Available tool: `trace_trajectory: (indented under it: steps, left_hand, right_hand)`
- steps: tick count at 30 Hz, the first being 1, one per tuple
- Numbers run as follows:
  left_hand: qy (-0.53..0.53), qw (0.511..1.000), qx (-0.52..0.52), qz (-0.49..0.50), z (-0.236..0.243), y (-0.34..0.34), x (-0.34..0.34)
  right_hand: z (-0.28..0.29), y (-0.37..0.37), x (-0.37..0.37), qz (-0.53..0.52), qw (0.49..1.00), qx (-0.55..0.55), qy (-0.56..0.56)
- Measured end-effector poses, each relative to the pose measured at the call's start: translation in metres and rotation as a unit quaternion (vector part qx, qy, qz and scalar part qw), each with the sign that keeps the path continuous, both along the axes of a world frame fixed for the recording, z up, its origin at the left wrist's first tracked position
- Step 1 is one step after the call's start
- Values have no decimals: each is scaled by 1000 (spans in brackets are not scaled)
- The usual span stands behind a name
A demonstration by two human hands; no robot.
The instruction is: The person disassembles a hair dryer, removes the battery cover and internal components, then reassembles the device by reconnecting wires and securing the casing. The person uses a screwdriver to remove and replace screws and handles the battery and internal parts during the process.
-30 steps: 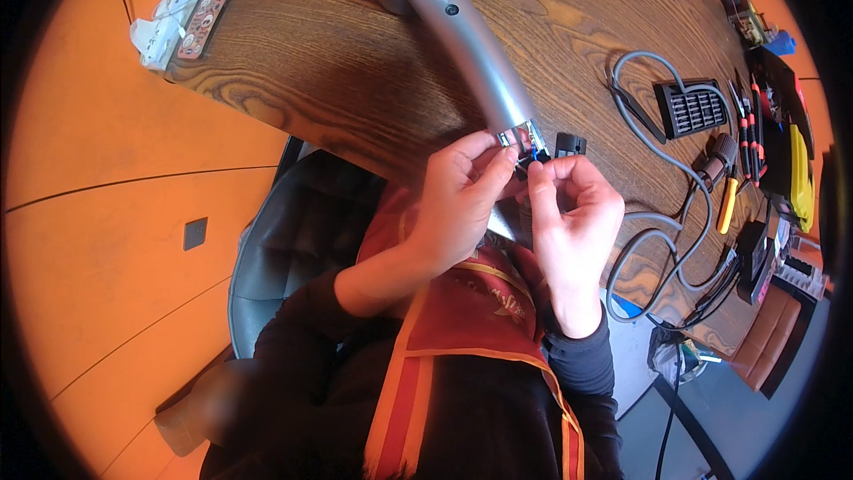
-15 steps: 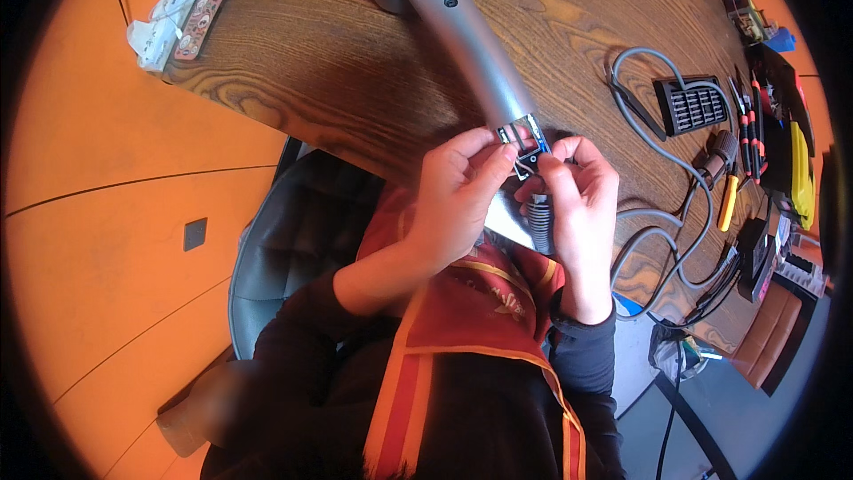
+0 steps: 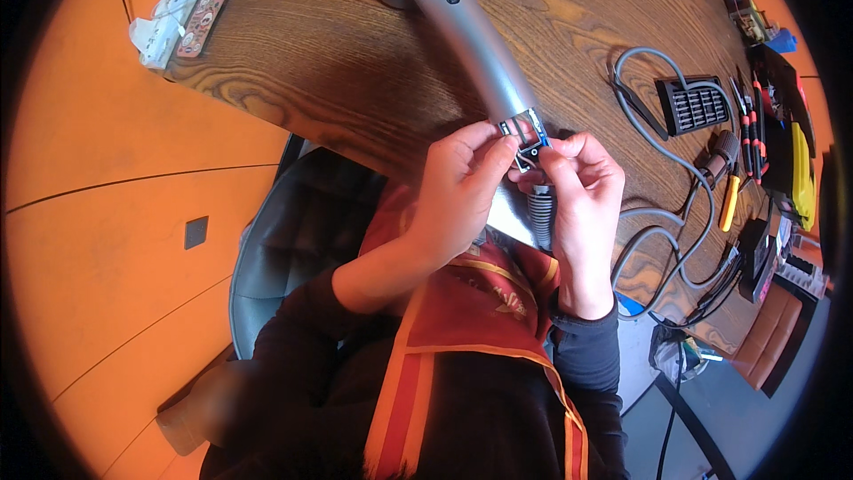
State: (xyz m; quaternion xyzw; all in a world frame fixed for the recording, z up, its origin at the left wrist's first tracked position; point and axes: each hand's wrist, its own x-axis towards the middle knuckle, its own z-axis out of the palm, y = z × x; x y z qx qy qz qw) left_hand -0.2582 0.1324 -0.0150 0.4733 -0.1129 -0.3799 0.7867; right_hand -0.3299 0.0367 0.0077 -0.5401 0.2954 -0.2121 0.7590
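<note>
A hair dryer (image 3: 480, 53) with a grey handle and a pink-rimmed head lies on the wooden table, its handle slanting down toward me. From the handle's open end sticks an inner frame (image 3: 530, 153) with a blue strip and thin wires. My left hand (image 3: 455, 187) pinches the left side of this frame between thumb and fingers. On the other side, my right hand (image 3: 582, 191) has thumb and fingertips closed on the frame near the blue strip. Just below hangs a dark ribbed cord sleeve (image 3: 540, 206), beside my right palm. My fingers partly hide the wires.
A grey cable (image 3: 662, 213) loops across the table at right. Near it lie a black bit case (image 3: 696, 108), red-and-black hand tools (image 3: 757, 124) and a yellow-handled tool (image 3: 729, 203). At the far left corner are a patterned phone (image 3: 211, 13) and a white power strip (image 3: 164, 31).
My fingers have shifted slightly on the inner frame, with the right hand a little higher and further right. The hair dryer stays almost in the same place.
</note>
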Motion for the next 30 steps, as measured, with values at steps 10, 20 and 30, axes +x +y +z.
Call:
trace_trajectory:
  steps: [10, 20, 30]
  left_hand:
    - [0, 1000, 5, 8, -3, 3, 1]
    - [20, 999, 28, 17, 5, 2, -1]
    - [14, 1000, 12, -1, 9, 6, -2]
  right_hand:
    - [-3, 0, 2, 19, 999, -19, -25]
    - [-6, 5, 5, -6, 999, -36, -14]
    - [-8, 6, 5, 2, 999, -28, -29]
